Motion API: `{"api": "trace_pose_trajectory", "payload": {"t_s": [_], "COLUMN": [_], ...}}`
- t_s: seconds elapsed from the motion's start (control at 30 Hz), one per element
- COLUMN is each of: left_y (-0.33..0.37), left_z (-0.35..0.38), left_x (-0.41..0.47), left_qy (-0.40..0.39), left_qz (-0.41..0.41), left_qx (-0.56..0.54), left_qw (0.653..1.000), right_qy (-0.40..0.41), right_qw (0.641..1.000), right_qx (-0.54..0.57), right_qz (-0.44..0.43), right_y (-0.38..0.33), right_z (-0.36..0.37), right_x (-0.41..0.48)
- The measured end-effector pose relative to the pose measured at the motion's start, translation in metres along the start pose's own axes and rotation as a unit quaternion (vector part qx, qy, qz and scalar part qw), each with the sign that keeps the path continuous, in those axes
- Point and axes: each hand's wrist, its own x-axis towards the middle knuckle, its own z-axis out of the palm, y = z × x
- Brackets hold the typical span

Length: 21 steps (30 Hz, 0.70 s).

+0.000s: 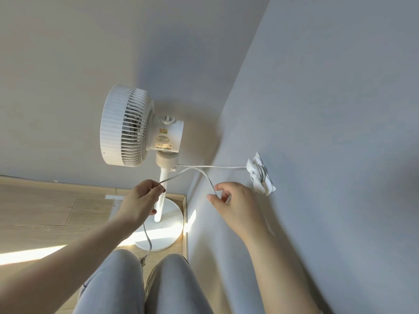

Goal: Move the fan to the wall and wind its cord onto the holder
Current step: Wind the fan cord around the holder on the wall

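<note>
Plainly the wall (340, 109) crowds the right hand (235, 200) on its outer side; open room lies beyond the left hand (140, 198). The fan (127, 125) stands just past both hands, and a hard tug could tip it. Each hand pinches the cord (199, 171). Slack could slip off the holder (260, 175) (partly wound), just beyond the right hand.

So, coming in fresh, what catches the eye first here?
A white pedestal fan stands in the corner, left of centre. Its white cord loops between the left hand and right hand, both pinching it, in the foreground. Further right, a white cord holder on the grey-blue wall carries a few turns of it.
</note>
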Motion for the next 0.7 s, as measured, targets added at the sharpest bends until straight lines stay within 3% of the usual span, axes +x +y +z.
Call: {"api": "trace_pose_trajectory", "payload": {"t_s": [0.17,0.33,0.5,0.7], "left_y": [0.000,-0.005,-0.008,-0.010], "left_z": [-0.002,-0.005,-0.005,0.004], "left_x": [-0.001,-0.002,0.001,0.000], "left_qy": [-0.002,-0.007,-0.014,-0.014], "left_qz": [0.010,0.025,0.013,-0.021], "left_qx": [-0.013,-0.029,-0.048,-0.088], "left_qw": [1.000,0.999,0.999,0.996], "right_qy": [-0.109,-0.241,-0.284,-0.270], "right_qw": [0.992,0.966,0.951,0.949], "right_qx": [0.031,-0.038,-0.092,-0.130], "right_qz": [0.050,0.087,0.078,0.098], "right_y": [-0.008,-0.009,-0.009,-0.005], "right_z": [-0.007,-0.008,-0.016,-0.032], "right_x": [0.043,0.097,0.136,0.168]}}
